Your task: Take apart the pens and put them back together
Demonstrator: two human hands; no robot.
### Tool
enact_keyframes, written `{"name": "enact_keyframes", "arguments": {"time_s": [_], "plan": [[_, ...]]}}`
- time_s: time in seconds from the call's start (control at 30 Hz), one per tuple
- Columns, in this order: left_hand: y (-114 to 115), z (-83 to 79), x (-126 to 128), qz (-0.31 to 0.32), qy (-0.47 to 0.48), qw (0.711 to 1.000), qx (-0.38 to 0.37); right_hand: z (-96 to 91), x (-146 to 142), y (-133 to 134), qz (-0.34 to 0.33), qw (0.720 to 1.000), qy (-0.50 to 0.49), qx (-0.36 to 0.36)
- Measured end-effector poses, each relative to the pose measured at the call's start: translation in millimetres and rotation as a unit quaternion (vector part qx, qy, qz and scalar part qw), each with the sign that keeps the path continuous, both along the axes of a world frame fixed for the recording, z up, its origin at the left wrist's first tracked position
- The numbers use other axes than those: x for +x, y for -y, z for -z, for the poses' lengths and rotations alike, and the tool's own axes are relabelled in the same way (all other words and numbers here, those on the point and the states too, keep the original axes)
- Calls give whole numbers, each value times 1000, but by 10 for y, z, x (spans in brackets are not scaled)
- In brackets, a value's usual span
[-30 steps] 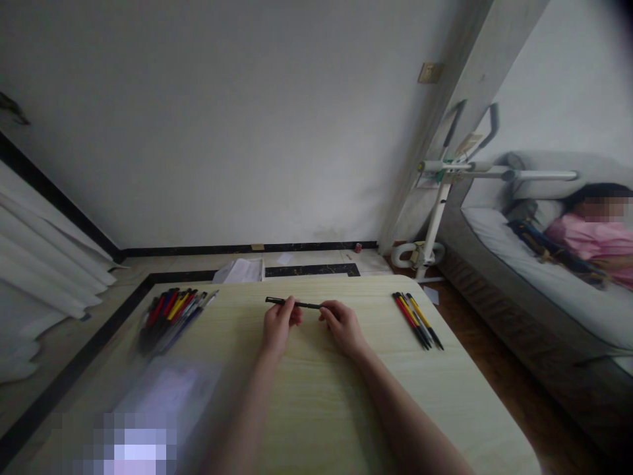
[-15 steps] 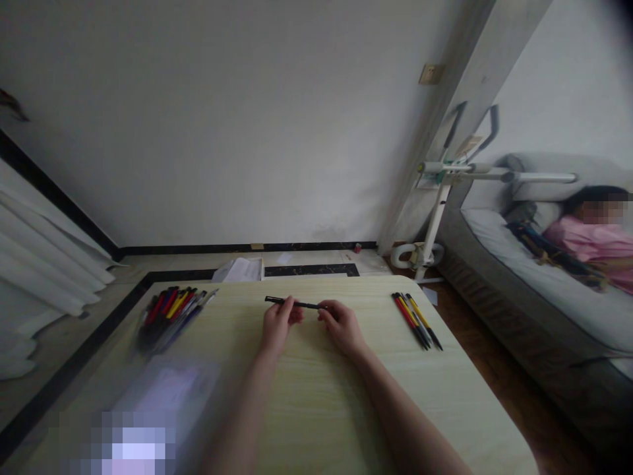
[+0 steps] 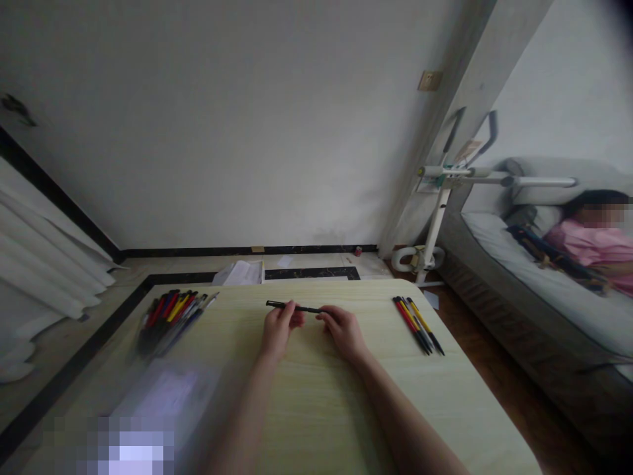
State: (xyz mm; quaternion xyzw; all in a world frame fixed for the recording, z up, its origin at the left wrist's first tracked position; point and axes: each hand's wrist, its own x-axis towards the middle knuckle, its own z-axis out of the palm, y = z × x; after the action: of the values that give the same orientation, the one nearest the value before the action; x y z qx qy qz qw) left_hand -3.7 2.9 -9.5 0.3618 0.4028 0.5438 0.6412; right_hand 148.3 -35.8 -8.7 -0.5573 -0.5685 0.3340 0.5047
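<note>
Pinching the thin black plastic pen (image 3: 301,307) with both hands, I hold it level just above the far middle of the pale wooden table (image 3: 316,409). My left hand (image 3: 277,328) closes its fingertips left of the pen's middle, and my right hand (image 3: 343,330) grips the right end. I judge a hard tug could make a part slip free and roll off the table's far edge. Since a second ago, hands and pen have barely shifted; my head tilted slightly.
</note>
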Motion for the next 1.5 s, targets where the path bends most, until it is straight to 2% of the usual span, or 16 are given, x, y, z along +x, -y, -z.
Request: {"name": "enact_keyframes", "arguments": {"time_s": [0.4,0.77,1.2,1.5], "plan": [[1,-20,-5,4,-10,1000,2,10,0,-8,-6,1000,-6,-13],[21,-44,3,-5,-18,1000,2,-76,9,33,-32,999,17,-11],[3,-25,12,-21,-21,1000,-3,-3,0,5,2,1000,16,-1],[3,-18,4,-13,-9,1000,-2,18,4,3,-10,1000,7,12]]}}
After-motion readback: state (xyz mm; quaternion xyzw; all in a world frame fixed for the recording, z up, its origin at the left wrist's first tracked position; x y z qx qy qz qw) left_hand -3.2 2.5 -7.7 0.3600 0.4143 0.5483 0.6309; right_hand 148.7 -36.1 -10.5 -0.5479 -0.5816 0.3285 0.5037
